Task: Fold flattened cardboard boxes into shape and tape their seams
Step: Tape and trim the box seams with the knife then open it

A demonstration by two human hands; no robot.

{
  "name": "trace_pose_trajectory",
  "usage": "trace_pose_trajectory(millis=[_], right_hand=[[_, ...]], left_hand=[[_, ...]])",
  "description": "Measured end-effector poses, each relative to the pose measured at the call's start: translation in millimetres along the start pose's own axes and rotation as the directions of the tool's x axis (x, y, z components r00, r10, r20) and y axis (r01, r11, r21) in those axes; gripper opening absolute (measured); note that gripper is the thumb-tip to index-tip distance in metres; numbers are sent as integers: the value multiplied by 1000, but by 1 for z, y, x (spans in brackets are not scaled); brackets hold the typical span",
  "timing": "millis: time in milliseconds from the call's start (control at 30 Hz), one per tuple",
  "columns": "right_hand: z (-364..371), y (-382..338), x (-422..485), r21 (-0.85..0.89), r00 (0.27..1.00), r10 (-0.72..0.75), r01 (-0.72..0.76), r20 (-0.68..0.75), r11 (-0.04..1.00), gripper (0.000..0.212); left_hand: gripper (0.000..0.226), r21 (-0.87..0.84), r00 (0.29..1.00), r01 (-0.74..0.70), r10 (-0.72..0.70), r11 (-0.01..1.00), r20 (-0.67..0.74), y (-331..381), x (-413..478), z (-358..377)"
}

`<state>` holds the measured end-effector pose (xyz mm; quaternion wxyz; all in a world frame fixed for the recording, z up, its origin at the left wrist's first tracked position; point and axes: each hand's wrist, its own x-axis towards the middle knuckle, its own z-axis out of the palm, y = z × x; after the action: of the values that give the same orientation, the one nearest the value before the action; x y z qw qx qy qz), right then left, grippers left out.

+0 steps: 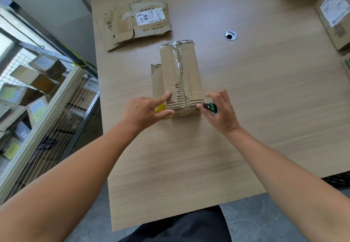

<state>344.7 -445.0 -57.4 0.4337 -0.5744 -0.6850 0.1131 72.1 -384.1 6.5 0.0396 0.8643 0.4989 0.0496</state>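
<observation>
Bracing the box (189,67) at its near end, L hand (144,112) presses w/ spread index & thumb while R hand (219,115), fingers loosely splayed, holds a green tool (212,107); box runs lengthwise straight away from both, seam btwn them.

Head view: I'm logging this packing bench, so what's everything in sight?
table: one, light wood, under everything
box: one, brown, table centre, tape along its top
flat boxes: one pile, brown with white label, far left of table
cable hole: one, silver-rimmed, right of the pile
closed boxes: at least two, brown, far right edge
rack: one, metal wire, left of table, holding parcels
tool: one, green, in right hand
left hand: finger and thumb on box's near end
right hand: holds tool beside box
</observation>
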Motion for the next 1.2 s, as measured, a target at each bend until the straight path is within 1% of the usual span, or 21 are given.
trace_pose_trajectory(millis=[33,67,100,167,200,300,400,467,500,567,667,767,833,900,967,1033,1100,1133,1200], right_hand=[[-2,3,4,-9,998,-45,45,33,999,55],[-5,5,8,-19,993,-103,105,62,994,56],[-7,7,11,-31,980,-180,183,85,983,48],[-10,11,19,-60,928,-352,360,121,931,23],[-11,14,22,-74,905,-403,415,135,907,16],[-5,20,27,-92,877,-460,474,140,876,8],[-1,19,22,-115,907,-400,414,129,903,12],[-5,17,17,-105,940,-313,328,140,939,25],[-8,16,16,-88,955,-260,274,141,958,29],[-9,13,15,-47,974,-186,193,128,980,25],[-6,11,17,-4,981,-159,160,114,987,24],[-11,2,21,-24,980,-172,176,104,984,19],[-9,-12,24,-74,965,-231,240,121,968,22],[0,-27,28,-177,931,-308,343,198,923,23],[10,-32,30,-247,902,-343,406,262,880,19],[15,-33,31,-272,911,-335,395,242,877,15],[13,-37,31,-275,924,-291,355,249,894,13],[11,-40,32,-271,926,-270,340,265,900,11],[7,-42,35,-256,926,-237,315,293,914,7]], left_hand=[[73,2,1000,-2,2,1000,-22,0,0,1],[73,7,999,-4,4,1000,-39,0,-1,2],[72,14,999,-8,9,1000,-54,0,-1,3],[74,18,997,-18,19,1000,-81,0,-1,6],[74,11,995,-18,19,1000,-98,0,-1,7],[73,-22,989,-14,11,1000,-151,1,-3,12],[62,-74,981,-28,13,997,-194,8,-8,15],[58,-88,980,-38,20,995,-200,11,-8,14],[57,-93,980,-39,20,995,-197,12,-8,13],[59,-106,983,-41,21,994,-183,11,-7,12],[59,-141,978,-24,-6,990,-210,8,-6,16],[60,-140,975,-2,-29,990,-219,9,-6,19],[61,-120,983,22,-43,993,-176,9,-7,16],[64,-135,990,41,-59,990,-132,9,-6,16],[64,-164,989,57,-77,985,-122,7,-3,21],[65,-158,993,65,-79,985,-85,4,-3,24],[65,-139,999,41,-43,989,-10,-1,-6,20],[64,-170,998,37,-29,985,49,-3,-7,17],[60,-286,981,63,-6,956,196,-9,-8,9]])
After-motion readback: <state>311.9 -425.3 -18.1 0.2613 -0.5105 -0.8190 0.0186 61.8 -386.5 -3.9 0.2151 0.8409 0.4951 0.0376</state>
